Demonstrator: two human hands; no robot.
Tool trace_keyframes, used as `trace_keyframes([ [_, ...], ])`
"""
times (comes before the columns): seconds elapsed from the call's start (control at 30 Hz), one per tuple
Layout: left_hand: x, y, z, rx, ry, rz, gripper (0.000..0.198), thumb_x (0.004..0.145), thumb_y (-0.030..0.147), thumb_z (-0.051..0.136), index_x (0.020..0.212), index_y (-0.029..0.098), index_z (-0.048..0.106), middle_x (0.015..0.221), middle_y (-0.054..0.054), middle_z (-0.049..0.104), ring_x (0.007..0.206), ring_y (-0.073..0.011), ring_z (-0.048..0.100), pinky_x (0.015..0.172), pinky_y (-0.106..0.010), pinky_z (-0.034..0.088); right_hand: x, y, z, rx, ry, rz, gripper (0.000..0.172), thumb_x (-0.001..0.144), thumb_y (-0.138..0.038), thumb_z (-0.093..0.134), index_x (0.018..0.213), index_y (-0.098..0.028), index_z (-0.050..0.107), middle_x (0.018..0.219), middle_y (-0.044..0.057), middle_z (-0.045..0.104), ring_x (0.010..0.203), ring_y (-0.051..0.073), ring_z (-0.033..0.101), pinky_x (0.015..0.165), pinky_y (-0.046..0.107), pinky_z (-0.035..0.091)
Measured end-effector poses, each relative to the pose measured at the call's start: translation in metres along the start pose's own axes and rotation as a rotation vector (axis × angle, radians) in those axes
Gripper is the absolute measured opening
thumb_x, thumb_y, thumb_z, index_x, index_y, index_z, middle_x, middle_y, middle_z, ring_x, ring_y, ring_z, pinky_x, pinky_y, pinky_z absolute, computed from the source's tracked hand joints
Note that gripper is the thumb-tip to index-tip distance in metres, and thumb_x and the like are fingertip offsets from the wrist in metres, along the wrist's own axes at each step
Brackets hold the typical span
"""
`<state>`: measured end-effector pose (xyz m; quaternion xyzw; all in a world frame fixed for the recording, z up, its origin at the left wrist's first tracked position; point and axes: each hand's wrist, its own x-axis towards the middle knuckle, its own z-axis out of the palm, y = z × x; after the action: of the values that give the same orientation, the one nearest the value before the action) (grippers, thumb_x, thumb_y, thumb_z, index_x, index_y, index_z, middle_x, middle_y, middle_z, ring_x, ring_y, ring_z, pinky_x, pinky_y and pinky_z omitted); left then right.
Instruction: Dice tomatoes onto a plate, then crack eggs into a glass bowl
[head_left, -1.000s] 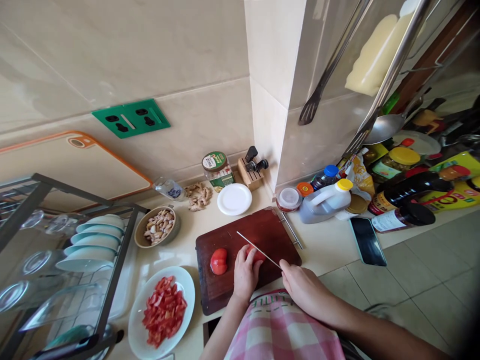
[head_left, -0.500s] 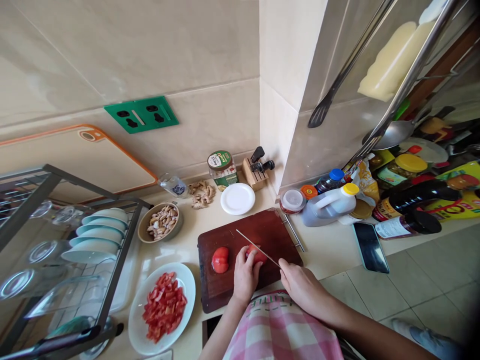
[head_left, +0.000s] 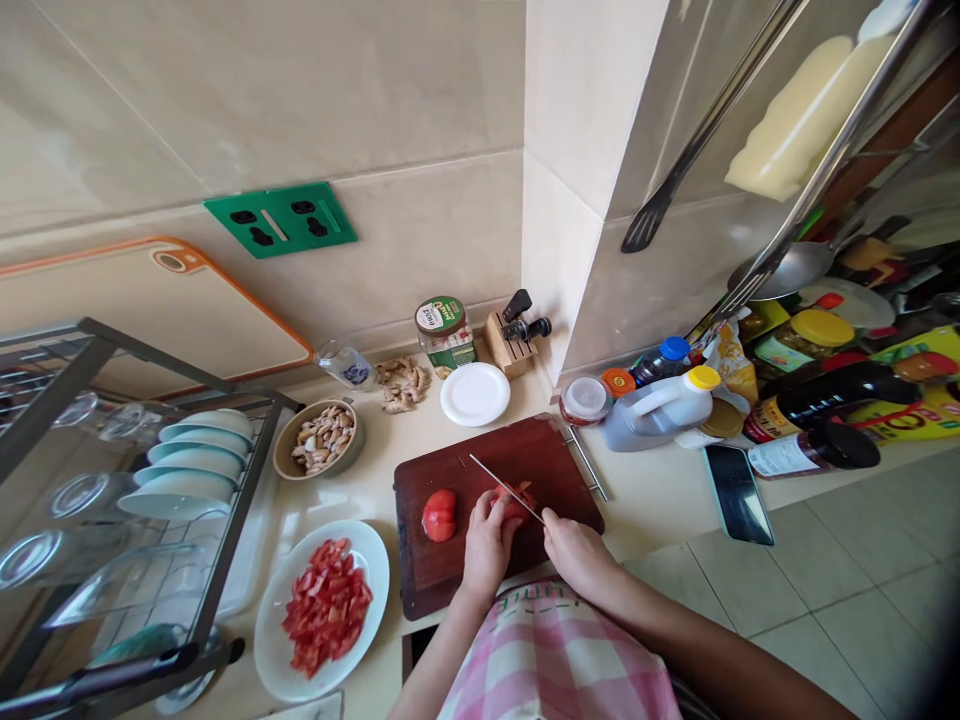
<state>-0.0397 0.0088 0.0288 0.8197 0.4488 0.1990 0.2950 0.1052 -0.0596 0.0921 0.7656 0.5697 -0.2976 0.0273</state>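
Note:
My left hand (head_left: pixel 487 550) presses a cut piece of red tomato (head_left: pixel 514 502) against the dark wooden cutting board (head_left: pixel 537 450), fingers curled over it. My right hand (head_left: pixel 576 556) grips a thin-bladed kitchen knife (head_left: pixel 506 489), its handle hidden in my fist and its blade resting on the tomato. Another rounded tomato piece (head_left: pixel 439 515) lies flat on the board left of my left hand. Below the board, a white plate (head_left: pixel 271 640) holds a heap of diced tomato (head_left: pixel 327 607).
A wire dish rack (head_left: pixel 187 400) with bowls and glasses stands at left. Behind the board are a bowl of pale nuts (head_left: pixel 322 440), ginger root (head_left: pixel 401 385), a small white plate (head_left: pixel 475 394) and a knife block (head_left: pixel 510 345). Bottles and jars crowd the right; a phone (head_left: pixel 739 495) lies nearby.
My right hand has moved left, closer to my left hand, and the knife blade now sits lower on the tomato. The view has shifted slightly.

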Motion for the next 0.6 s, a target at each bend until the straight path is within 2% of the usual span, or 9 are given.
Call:
trace_keyframes([
  [0.1, -0.002, -0.001, 0.001, -0.023, 0.021, -0.013, 0.026, 0.085, 0.018, 0.052, 0.11, 0.023, 0.06, 0.117, -0.008, 0.054, 0.107, -0.0216, 0.055, 0.094, -0.039, 0.049, 0.0, 0.006, 0.001, 0.018, 0.05, -0.057, 0.021, 0.092, -0.016, 0.035, 0.097, -0.016, 0.055, 0.084, 0.009, 0.071, 0.077, 0.02, 0.069, 0.057, 0.025, 0.036],
  [0.2, -0.002, -0.001, 0.0, -0.041, 0.01, -0.018, 0.027, 0.086, 0.018, 0.05, 0.11, 0.025, 0.059, 0.117, -0.007, 0.053, 0.106, -0.0211, 0.055, 0.094, -0.04, 0.048, -0.015, 0.009, -0.01, 0.03, 0.078, -0.094, 0.02, 0.092, -0.017, 0.035, 0.097, -0.017, 0.055, 0.081, 0.007, 0.071, 0.073, 0.019, 0.069, 0.055, 0.025, 0.035],
  [0.37, -0.001, 0.002, 0.0, -0.048, 0.007, -0.009, 0.029, 0.086, 0.017, 0.049, 0.112, 0.026, 0.058, 0.117, -0.007, 0.053, 0.106, -0.0214, 0.054, 0.094, -0.041, 0.048, -0.034, 0.0, -0.024, 0.003, 0.031, -0.048, 0.023, 0.093, -0.015, 0.032, 0.099, -0.018, 0.054, 0.076, 0.008, 0.071, 0.068, 0.02, 0.069, 0.051, 0.026, 0.033],
  [0.6, -0.002, -0.001, 0.004, -0.047, 0.02, -0.02, 0.028, 0.086, 0.016, 0.048, 0.112, 0.024, 0.058, 0.118, -0.008, 0.053, 0.107, -0.0215, 0.054, 0.094, -0.041, 0.048, 0.006, -0.006, 0.0, -0.037, -0.002, -0.017, 0.023, 0.092, -0.014, 0.034, 0.104, -0.015, 0.054, 0.089, 0.012, 0.072, 0.081, 0.022, 0.069, 0.058, 0.026, 0.039],
])
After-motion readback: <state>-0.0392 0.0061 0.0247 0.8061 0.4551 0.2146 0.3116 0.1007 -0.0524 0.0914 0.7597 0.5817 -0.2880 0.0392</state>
